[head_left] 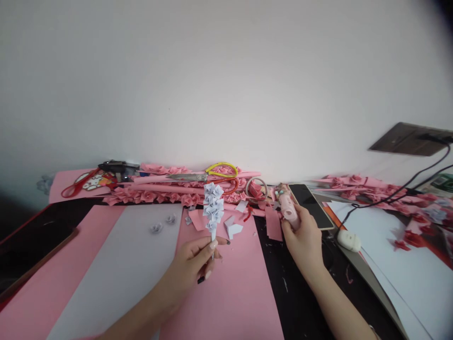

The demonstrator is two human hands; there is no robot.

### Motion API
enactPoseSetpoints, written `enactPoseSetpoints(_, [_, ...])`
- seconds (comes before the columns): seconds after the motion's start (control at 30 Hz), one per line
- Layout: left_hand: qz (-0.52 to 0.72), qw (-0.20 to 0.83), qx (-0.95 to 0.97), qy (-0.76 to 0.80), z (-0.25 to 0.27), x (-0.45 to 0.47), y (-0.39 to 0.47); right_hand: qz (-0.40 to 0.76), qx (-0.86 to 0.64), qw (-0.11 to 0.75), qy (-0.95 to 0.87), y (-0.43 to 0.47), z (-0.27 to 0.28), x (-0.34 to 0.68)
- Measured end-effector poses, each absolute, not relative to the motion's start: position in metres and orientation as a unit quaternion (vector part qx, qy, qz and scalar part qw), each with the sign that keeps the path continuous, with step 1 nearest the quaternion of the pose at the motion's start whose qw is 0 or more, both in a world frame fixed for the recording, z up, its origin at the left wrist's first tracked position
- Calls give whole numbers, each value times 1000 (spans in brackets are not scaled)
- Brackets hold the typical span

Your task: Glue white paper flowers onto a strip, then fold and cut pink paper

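Observation:
My left hand [202,257] pinches the thin lower end of a white paper flower stem [213,208], held upright with several small folded flowers up its length. At the right, my right hand [305,236] is wrapped around a pink glue gun [289,211], seen partly from behind, its lower part hidden by my fingers. Two loose white paper flowers [156,228] lie on a white sheet [141,264] left of my left hand. Just beyond the stem, folded white paper scraps [233,228] rest on a pink sheet [230,293].
Along the wall lie pink paper flower stems [155,196], yellow-handled scissors [221,169], red-handled scissors [231,186] and a tape roll [256,189]. A phone [309,205] and a white case [349,241] lie right. Black cords [399,191] run from a wall outlet [406,139].

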State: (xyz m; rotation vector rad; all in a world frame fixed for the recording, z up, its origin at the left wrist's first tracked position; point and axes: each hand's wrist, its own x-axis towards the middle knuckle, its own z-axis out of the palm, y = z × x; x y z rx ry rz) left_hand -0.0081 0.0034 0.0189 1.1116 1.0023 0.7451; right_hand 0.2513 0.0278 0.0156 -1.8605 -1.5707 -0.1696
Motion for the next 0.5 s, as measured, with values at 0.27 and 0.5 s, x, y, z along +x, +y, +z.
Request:
enactPoseSetpoints(0.27, [332,679,482,442,19,-8,4,-42,-657,480,-579,20,21,246])
enactPoseSetpoints(0.5, [338,668,483,455,22,-6,3,296,-552,449,-637,13,25,231])
